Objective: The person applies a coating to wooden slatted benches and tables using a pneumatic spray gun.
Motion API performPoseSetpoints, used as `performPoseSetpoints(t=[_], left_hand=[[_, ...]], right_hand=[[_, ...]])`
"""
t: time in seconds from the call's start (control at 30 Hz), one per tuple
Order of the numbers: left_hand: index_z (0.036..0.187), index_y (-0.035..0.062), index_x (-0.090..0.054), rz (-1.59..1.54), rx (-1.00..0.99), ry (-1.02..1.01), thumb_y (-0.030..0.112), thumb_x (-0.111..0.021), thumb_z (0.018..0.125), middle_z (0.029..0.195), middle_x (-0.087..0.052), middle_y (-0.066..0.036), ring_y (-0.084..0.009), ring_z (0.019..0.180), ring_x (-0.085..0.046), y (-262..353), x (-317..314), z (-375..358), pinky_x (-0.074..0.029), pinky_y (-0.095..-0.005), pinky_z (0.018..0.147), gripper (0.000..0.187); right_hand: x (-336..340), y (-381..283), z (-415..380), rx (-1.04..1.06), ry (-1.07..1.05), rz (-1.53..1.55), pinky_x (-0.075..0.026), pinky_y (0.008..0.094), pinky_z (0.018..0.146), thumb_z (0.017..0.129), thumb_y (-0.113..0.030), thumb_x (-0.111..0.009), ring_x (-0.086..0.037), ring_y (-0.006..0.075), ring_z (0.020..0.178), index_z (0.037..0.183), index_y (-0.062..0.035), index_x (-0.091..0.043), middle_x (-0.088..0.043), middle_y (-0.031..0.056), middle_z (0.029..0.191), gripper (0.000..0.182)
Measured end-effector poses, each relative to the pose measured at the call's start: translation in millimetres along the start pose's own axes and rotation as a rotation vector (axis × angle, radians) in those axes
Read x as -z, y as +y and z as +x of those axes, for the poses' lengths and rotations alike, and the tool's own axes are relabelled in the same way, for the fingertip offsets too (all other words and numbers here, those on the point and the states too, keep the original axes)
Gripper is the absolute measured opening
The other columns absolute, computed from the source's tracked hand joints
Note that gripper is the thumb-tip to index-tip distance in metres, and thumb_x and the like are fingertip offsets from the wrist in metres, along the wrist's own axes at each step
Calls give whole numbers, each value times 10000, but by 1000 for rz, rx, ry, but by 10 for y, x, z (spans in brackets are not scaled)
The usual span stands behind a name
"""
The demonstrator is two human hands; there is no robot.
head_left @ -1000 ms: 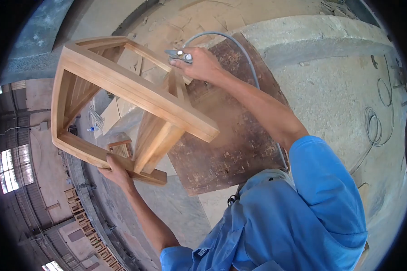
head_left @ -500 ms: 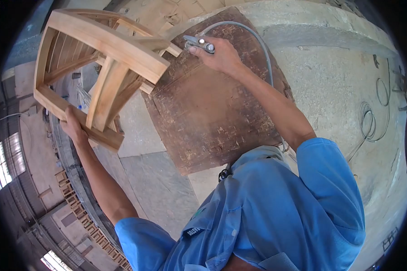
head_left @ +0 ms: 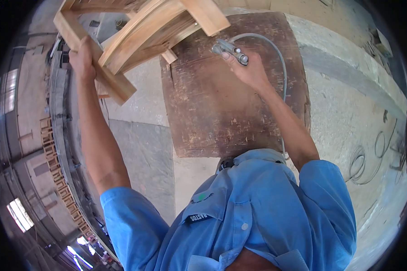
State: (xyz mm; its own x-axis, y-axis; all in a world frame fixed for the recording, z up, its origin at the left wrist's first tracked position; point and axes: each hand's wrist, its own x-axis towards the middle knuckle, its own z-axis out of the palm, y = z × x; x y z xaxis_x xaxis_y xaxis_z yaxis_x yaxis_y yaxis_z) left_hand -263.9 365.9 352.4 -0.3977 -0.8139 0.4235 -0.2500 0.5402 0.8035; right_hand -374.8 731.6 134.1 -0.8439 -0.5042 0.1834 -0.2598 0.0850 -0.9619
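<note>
My left hand (head_left: pixel 82 61) is closed around a light wooden leg of a chair frame (head_left: pixel 144 38), at the upper left. The frame is held tilted, and its top runs out of view. One squared wooden end (head_left: pixel 208 18) hangs over the far part of a worn brown board (head_left: pixel 217 108). In my right hand (head_left: pixel 253 72) is a small silver air gun (head_left: pixel 233 50), with my fingers wrapped round its body. Its nozzle points left toward the chair frame, a little apart from it. A grey hose (head_left: pixel 282 58) curves from the gun over the board.
A raised concrete ledge (head_left: pixel 348 65) runs along the right. Coiled thin hose (head_left: pixel 359 165) lies on the floor there. Grey slabs (head_left: pixel 142 153) are left of the board. Far left stands a long row of wooden frames (head_left: pixel 61 180).
The chair frame has turned and risen in view, so more of it is cut off at the top. My right hand and the air gun, like the board, now appear farther right.
</note>
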Motion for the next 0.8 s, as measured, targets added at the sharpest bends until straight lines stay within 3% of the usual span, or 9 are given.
performPoseSetpoints(t=[0.13, 0.23, 0.33, 0.43, 0.53, 0.63, 0.73, 0.8], left_hand=[[1148, -163, -542, 4, -49, 5, 288, -752, 740, 1075, -641, -206, -238, 928, -639, -28, -14, 10, -514, -340, 808, 643], [1177, -171, -505, -18, -24, 3, 281, -760, 723, 1094, -626, -219, -244, 939, -635, -48, -29, -45, -510, -338, 821, 690], [1179, -170, -500, -59, -55, -8, 284, -767, 714, 1090, -623, -219, -244, 937, -635, -137, -47, 48, -511, -337, 819, 703], [1167, -162, -504, -27, -55, 3, 284, -775, 705, 1081, -624, -218, -247, 933, -635, -145, -71, 8, -511, -341, 815, 697], [1148, -150, -514, -55, -33, 22, 289, -781, 695, 1074, -626, -215, -253, 928, -635, -60, -121, -91, -508, -343, 817, 685], [1190, -146, -492, -20, -19, 0, 296, -785, 712, 1114, -608, -212, -255, 963, -628, 17, -144, -154, -506, -341, 837, 713], [1169, -133, -514, -40, -35, 22, 289, -783, 707, 1095, -621, -212, -263, 962, -630, 42, -190, -205, -505, -348, 843, 681], [1154, -120, -533, -3, -40, 43, 281, -780, 703, 1078, -632, -214, -273, 956, -632, 57, -193, -241, -503, -359, 847, 652]], right_hand=[[-252, -363, -51, -144, -169, 6, -476, 321, 563, 897, -475, -665, -613, 147, 612, 888, -27, -690, -623, 49, 657, 448], [-428, -325, -117, -147, -204, -107, -492, 343, 599, 885, -469, -677, -624, 164, 631, 962, -37, -712, -638, 53, 671, 440], [-599, -72, -274, -24, -86, -19, -488, 365, 623, 876, -452, -686, -609, 182, 633, 1061, -66, -719, -638, 54, 673, 430], [-606, -107, -353, -117, -122, -58, -511, 378, 678, 885, -403, -683, -670, 215, 752, 1106, -133, -725, -704, 115, 766, 352], [-572, -220, -331, -85, -99, -115, -516, 381, 675, 881, -435, -674, -682, 237, 740, 1128, -134, -715, -704, 138, 772, 392], [-488, -183, -289, -235, 2, -196, -518, 399, 667, 867, -483, -666, -693, 290, 731, 1155, -137, -700, -703, 168, 783, 452], [-369, 55, -300, -32, 295, -175, -519, 413, 665, 852, -520, -661, -694, 334, 727, 1159, -117, -691, -703, 182, 790, 508], [-220, 35, -434, -63, 306, -249, -522, 416, 675, 853, -511, -661, -691, 350, 749, 1143, -101, -695, -703, 184, 797, 503]])
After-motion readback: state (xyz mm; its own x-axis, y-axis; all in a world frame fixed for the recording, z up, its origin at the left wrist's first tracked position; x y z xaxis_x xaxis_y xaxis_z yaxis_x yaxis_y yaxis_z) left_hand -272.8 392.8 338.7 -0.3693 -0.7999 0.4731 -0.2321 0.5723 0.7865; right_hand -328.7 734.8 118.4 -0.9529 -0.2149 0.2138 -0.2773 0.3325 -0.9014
